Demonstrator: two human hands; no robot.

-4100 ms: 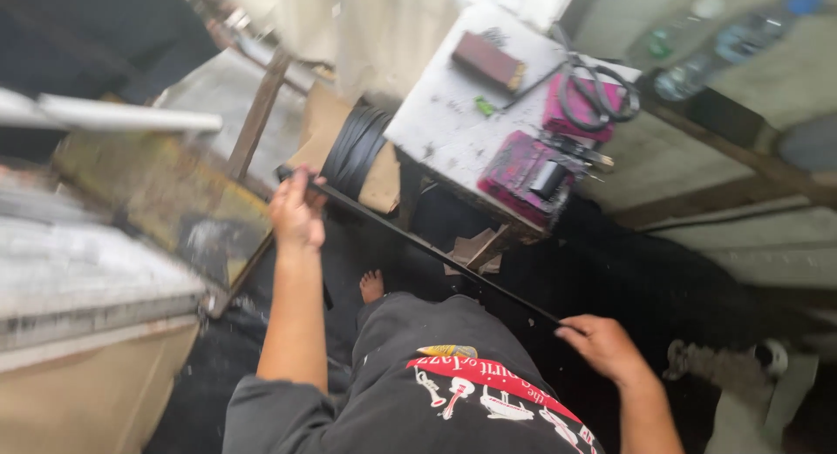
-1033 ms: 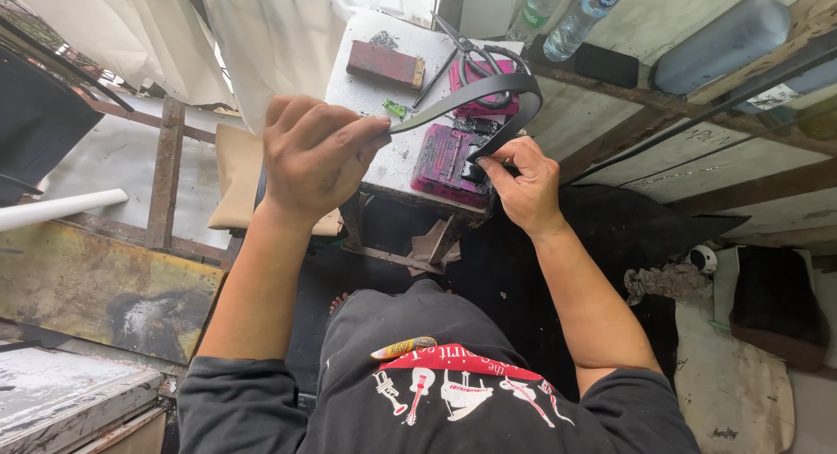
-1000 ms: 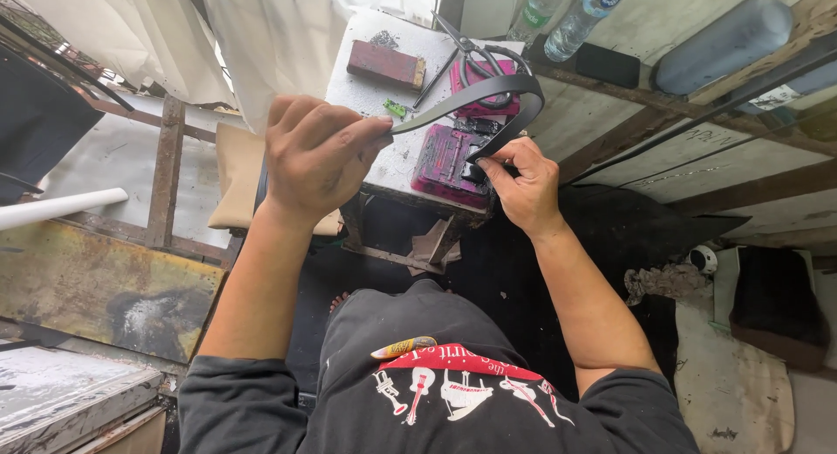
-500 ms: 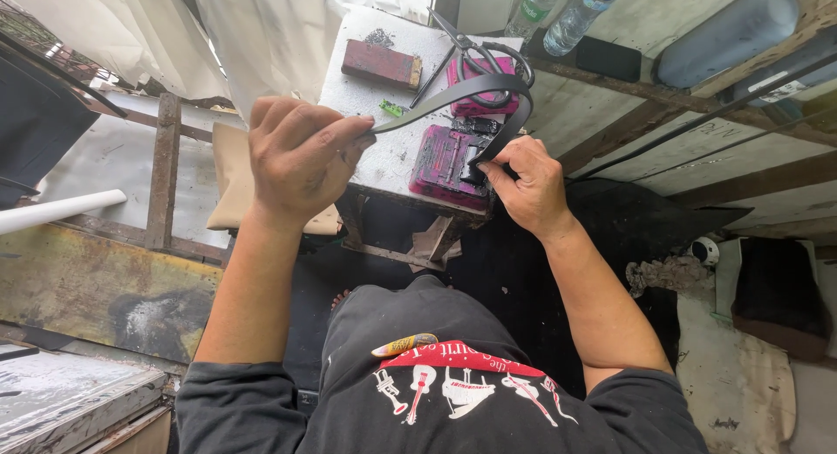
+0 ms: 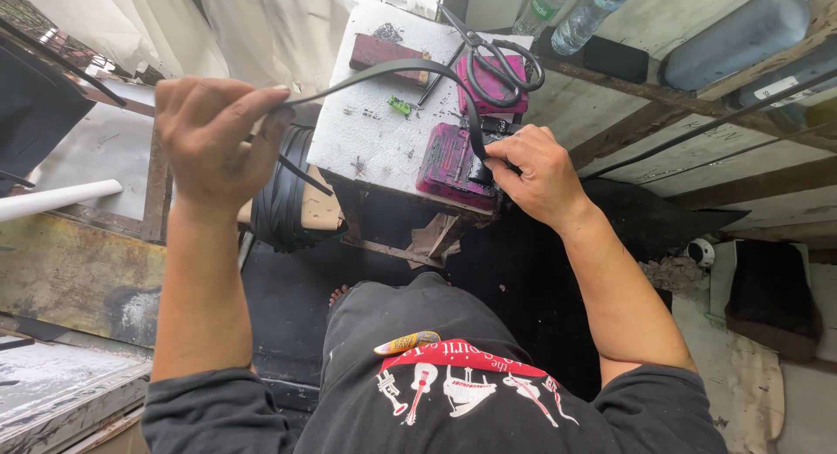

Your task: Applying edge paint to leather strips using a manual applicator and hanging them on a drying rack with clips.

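i see my left hand (image 5: 214, 136) raised in front of me, its grip closed on one end of a long black strip (image 5: 384, 70), pinched between thumb and fingers near the top edge of the hand. the strip arches from there over the small white counter (image 5: 370, 136) and bends down to my right hand (image 5: 532, 170), whose grip holds the other end pressed against a magenta block (image 5: 449, 157) at the near right corner of the counter. on the counter, behind the strip, lies a dark red rectangular block (image 5: 375, 53), and just beside it a small green piece (image 5: 399, 105). a pair of black-handled scissors (image 5: 488, 57) rests on a second magenta block (image 5: 493, 79) at the far right of the counter, the blades pointing away from me. the counter top is speckled with small dark scraps. below my left hand, beside the counter, a coil of black strip material (image 5: 283, 197) stands on edge. beyond the counter, two clear plastic bottles (image 5: 571, 13) lean on a wooden shelf, with a dark flat phone-like thing (image 5: 615, 60) near them. a white pipe (image 5: 57, 199) runs in from the left.
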